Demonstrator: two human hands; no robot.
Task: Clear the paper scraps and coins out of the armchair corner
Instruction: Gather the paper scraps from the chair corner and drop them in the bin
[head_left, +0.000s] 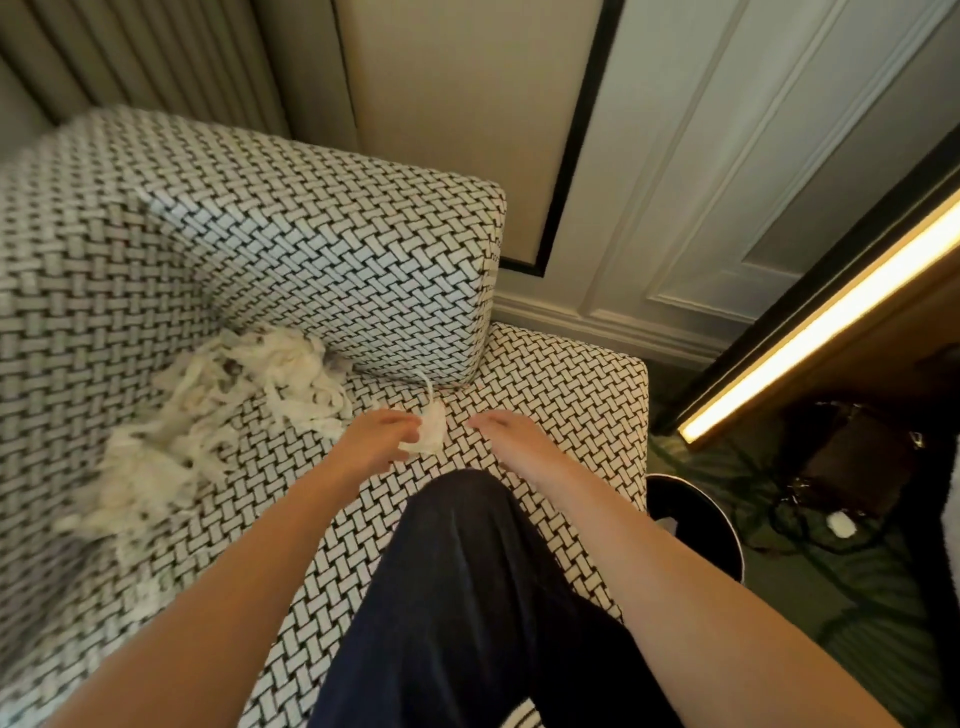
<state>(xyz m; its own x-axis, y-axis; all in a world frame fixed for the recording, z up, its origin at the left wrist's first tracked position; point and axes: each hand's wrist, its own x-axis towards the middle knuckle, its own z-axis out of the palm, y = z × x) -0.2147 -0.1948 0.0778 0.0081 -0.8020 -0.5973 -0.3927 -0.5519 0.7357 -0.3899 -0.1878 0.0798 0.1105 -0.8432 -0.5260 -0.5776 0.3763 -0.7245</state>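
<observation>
While my left hand (382, 435) pinches a small wad (432, 434) at frame centre, right hand (511, 434) hovers spread, empty. Paper scraps (223, 400) heaped centre-left look feather-light, limp — I'd scoop handfuls from below. Coins not visible.

Blur smears the paper scraps (208, 405) into one pale tangle. The armchair (156, 260) runs off the left edge, and its seat hides part of the round black container (696, 514).

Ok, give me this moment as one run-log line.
left hand: pinches paper wad | right hand: open, near wad | scrap pile: in armchair corner | coins: none visible
</observation>
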